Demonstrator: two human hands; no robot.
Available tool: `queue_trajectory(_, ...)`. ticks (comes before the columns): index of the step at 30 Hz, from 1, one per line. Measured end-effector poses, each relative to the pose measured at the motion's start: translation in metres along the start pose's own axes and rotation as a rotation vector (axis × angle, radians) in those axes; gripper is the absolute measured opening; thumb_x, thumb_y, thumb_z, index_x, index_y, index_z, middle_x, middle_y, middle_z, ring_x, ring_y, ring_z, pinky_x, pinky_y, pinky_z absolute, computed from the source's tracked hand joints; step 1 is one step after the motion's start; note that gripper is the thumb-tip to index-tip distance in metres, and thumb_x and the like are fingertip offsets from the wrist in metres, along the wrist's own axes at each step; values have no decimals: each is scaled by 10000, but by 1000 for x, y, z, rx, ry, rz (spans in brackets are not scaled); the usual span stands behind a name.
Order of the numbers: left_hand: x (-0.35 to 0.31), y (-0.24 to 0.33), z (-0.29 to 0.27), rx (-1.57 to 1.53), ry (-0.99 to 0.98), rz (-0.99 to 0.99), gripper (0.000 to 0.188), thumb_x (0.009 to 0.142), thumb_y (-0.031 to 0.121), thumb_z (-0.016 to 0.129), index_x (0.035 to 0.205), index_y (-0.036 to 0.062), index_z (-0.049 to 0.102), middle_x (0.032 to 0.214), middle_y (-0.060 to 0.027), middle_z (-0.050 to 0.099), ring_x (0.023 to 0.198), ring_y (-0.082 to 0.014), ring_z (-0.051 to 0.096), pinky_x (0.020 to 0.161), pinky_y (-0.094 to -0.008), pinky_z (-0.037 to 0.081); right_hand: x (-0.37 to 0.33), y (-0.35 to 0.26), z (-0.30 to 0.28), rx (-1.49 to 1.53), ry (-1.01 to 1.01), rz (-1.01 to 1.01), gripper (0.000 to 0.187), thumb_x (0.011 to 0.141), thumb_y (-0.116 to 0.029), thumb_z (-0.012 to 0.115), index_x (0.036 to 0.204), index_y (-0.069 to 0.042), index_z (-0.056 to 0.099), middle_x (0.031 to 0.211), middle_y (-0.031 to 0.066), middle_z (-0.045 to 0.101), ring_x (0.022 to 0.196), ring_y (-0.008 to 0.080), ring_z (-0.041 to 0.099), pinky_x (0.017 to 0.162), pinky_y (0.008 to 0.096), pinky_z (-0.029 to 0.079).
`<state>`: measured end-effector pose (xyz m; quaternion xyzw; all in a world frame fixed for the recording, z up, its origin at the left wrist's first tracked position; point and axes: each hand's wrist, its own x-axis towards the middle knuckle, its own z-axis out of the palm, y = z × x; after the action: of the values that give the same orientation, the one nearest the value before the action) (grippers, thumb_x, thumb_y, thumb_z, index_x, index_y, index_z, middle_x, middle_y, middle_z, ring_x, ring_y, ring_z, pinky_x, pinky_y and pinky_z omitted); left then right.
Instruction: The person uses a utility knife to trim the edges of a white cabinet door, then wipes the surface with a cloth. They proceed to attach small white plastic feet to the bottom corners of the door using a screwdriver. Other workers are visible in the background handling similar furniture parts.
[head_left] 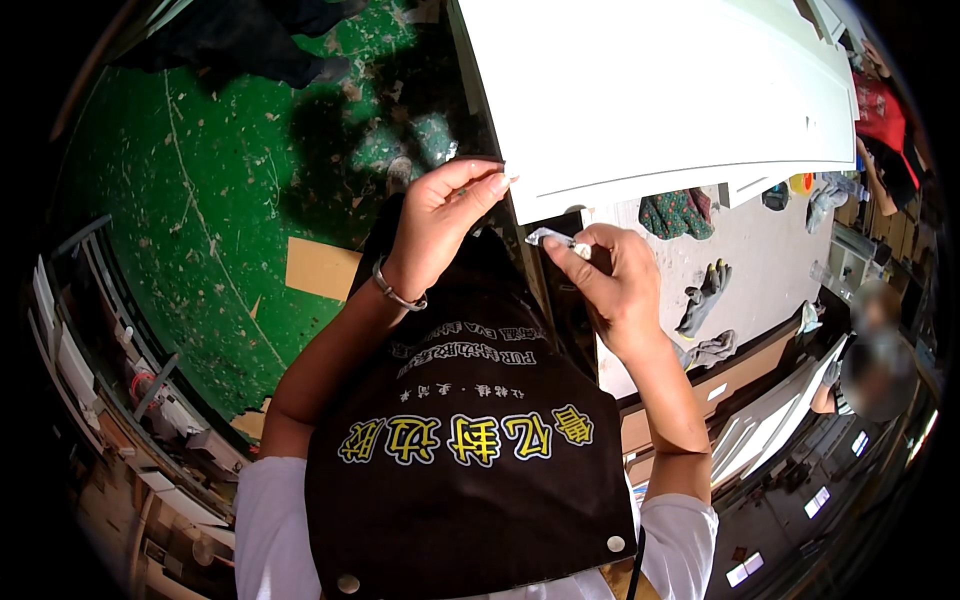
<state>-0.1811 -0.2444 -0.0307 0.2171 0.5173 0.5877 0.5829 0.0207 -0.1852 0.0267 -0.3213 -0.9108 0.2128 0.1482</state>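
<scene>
A white panel (660, 95) lies in front of me, its near edge and left corner close to my hands. At that corner is my left hand (445, 215), thumb and forefinger pinched together; what sits between the fingertips is too small to make out. Just below the panel's near edge, my right hand (620, 275) is closed around a small hand tool (548, 237) with a pale, pointed, blade-like tip and a round white part. The tip points left and stays apart from the panel. Most of the tool's body is hidden by my fingers.
Grey gloves (704, 300) and a dark patterned cloth (675, 213) lie on a pale work surface (650, 350) to the right. Cardboard (322, 268) rests on the green floor (215, 220). A person in red (880, 112) is at the far right. Racks of panels (150, 400) stand lower left.
</scene>
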Motion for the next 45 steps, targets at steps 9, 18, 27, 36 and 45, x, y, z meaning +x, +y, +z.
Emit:
queue_trajectory(9,-2,-4,-1,57,-2,8,262,950,146,586,1136,-34,625,1040,-54,682,901,-88,619,761,-228,477,4,-6,7,83,-54,139,170,756,-109,766,918,-75,728,842,57,564,677,212,531,573,345,413)
queue_trajectory(18,-1,0,-4,122,-15,-17,273,958,170,571,1137,-27,630,1065,-74,687,900,-110,625,743,-247,470,7,8,-2,158,70,143,278,758,-32,724,1023,-113,741,893,64,546,709,202,539,606,302,439)
queue_trajectory(27,-2,0,-2,122,-2,-23,274,958,170,572,1136,-29,628,1069,-84,686,897,-112,626,743,-246,469,16,7,8,140,65,128,216,768,-60,735,981,-94,735,850,57,542,693,216,527,597,320,428)
queue_trajectory(36,-3,0,-2,106,17,-41,277,956,171,575,1137,-32,627,1068,-88,687,893,-109,626,746,-246,470,22,8,2,-55,39,-12,174,763,-143,760,907,-60,707,837,71,553,698,241,562,600,365,455)
queue_trajectory(45,-4,3,-5,232,44,95,182,903,58,633,1050,-47,639,959,-19,616,827,-53,553,737,-192,458,15,19,-11,229,60,151,269,765,-7,724,1017,-101,735,905,64,548,718,197,556,609,295,455)
